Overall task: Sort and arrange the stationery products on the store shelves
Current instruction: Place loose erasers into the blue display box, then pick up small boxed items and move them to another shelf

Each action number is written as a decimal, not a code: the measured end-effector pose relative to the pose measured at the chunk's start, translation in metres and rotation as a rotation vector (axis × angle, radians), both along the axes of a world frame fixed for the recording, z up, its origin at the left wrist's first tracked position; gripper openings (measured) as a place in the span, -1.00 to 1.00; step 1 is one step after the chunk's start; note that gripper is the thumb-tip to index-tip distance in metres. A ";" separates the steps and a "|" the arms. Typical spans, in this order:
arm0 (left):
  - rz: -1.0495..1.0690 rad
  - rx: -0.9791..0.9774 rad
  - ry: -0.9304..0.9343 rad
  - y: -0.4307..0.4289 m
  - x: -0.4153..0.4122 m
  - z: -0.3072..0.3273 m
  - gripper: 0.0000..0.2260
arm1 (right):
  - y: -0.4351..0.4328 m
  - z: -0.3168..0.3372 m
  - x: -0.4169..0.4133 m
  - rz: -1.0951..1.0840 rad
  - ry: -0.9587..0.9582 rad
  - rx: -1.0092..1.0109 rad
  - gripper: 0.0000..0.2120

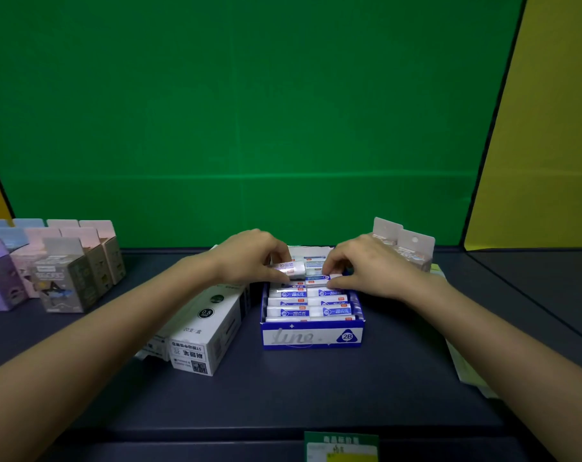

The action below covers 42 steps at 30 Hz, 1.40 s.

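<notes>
Pinching wrapped erasers at frame centre, left hand and right hand are risking toppling neighbouring rows in the blue display box.

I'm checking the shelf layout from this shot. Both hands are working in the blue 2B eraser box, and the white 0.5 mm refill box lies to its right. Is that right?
Not quite. The head view shows the white 0.5 mm refill box lying to the left of the blue 2B eraser box, not the right. The rest holds: the left hand and right hand are both at the erasers in that box.
</notes>
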<state>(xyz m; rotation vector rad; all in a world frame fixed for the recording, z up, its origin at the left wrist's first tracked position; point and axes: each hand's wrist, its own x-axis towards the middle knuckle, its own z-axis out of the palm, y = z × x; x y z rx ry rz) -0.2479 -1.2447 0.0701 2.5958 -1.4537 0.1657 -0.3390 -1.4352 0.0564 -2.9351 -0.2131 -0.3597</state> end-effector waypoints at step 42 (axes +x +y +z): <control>-0.063 -0.212 -0.128 -0.043 -0.010 0.008 -0.73 | -0.023 0.023 -0.057 -0.220 -0.407 -0.087 -0.73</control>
